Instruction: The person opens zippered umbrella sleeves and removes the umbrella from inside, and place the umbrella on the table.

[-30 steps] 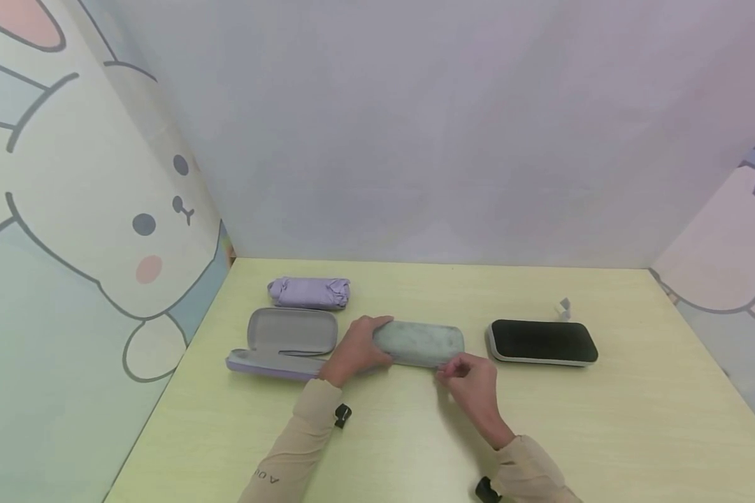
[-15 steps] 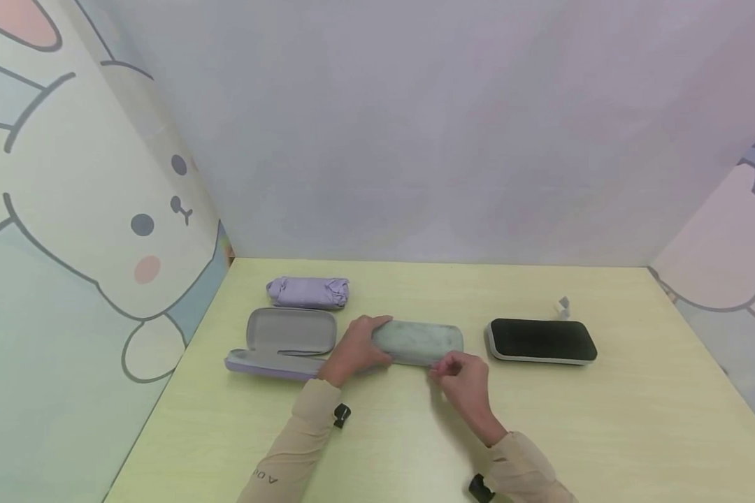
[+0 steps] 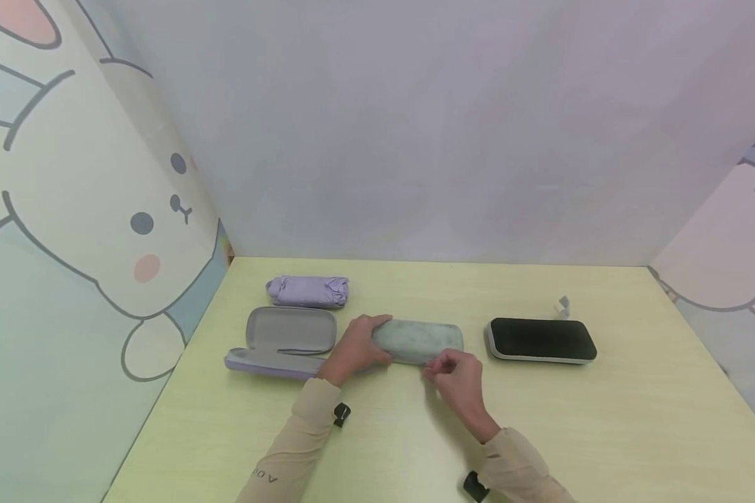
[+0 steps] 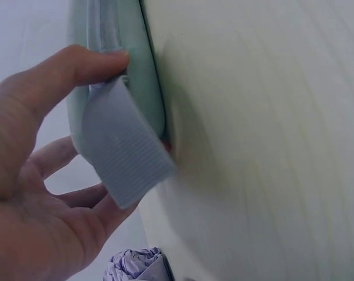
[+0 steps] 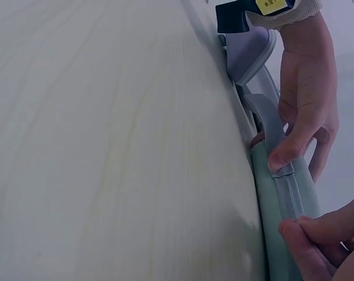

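Observation:
A pale green zippered case [image 3: 429, 339] lies in the middle of the table. Round its left end my left hand [image 3: 358, 346] holds it, thumb pressing the front side beside a ribbed grey strap [image 4: 129, 146]. My right hand [image 3: 461, 383] pinches at the front edge with thumb and forefinger, on the grey zipper [image 5: 289, 196]; the zipper pull itself is hidden between those fingertips. In the right wrist view both hands are close together along the zipper.
Left of the hands lies an open grey-and-lavender case [image 3: 292, 330], partly behind my left wrist. A crumpled lavender bundle [image 3: 308, 292] sits behind it. On the right are a black-topped case [image 3: 541, 340] with a white side and a small whitish tag [image 3: 563, 306].
My right hand has slid left along the green case's front edge, from near its right corner toward the middle. My left hand and the case have stayed in place.

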`<move>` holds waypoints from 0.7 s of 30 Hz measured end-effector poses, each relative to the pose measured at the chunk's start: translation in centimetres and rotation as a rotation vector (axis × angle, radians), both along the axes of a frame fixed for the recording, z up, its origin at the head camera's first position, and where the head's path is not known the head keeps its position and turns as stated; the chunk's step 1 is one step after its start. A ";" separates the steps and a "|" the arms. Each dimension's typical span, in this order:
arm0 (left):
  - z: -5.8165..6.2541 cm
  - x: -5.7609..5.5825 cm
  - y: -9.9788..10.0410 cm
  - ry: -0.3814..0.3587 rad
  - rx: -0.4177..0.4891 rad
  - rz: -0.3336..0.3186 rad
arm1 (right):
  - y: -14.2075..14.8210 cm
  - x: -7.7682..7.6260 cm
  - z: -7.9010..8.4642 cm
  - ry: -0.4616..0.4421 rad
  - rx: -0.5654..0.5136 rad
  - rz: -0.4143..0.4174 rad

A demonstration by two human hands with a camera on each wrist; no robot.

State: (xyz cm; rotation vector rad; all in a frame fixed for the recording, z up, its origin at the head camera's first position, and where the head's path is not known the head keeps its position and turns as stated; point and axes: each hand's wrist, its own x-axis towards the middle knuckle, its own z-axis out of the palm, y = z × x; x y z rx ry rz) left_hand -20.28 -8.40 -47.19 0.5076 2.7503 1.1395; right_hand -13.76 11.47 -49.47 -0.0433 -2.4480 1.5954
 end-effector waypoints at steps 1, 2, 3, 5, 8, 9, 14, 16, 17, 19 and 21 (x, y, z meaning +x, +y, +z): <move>0.0 0.0 0.0 -0.002 -0.002 0.001 | 0.0 0.0 0.0 0.001 0.006 -0.001; 0.0 0.0 0.0 -0.003 -0.005 0.001 | -0.1 0.0 0.0 0.003 0.011 -0.001; 0.0 0.0 0.0 -0.003 -0.008 0.001 | -0.1 0.0 0.0 0.006 0.015 -0.003; 0.0 -0.1 0.1 -0.001 -0.014 0.000 | -0.2 -0.1 0.1 0.015 0.025 -0.006; -0.1 -0.1 0.1 0.003 -0.022 -0.002 | -0.4 -0.1 0.2 0.026 0.037 -0.009; -0.1 -0.1 0.1 0.004 -0.023 -0.003 | -0.4 -0.1 0.2 0.027 0.038 -0.010; -0.1 -0.1 0.1 0.001 -0.019 -0.003 | -0.7 -0.2 0.2 0.020 0.030 -0.005; -0.1 -0.1 0.0 -0.002 -0.012 -0.001 | -0.8 -0.2 0.2 0.019 0.036 -0.001; 0.0 0.0 0.0 -0.004 -0.008 0.000 | -0.9 -0.2 0.2 0.021 0.042 0.000; 0.0 0.0 0.0 -0.006 -0.003 0.001 | -1.0 -0.3 0.2 0.024 0.044 0.004; 0.0 0.0 -0.1 -0.006 0.001 0.003 | -1.1 -0.3 0.2 0.033 0.047 0.010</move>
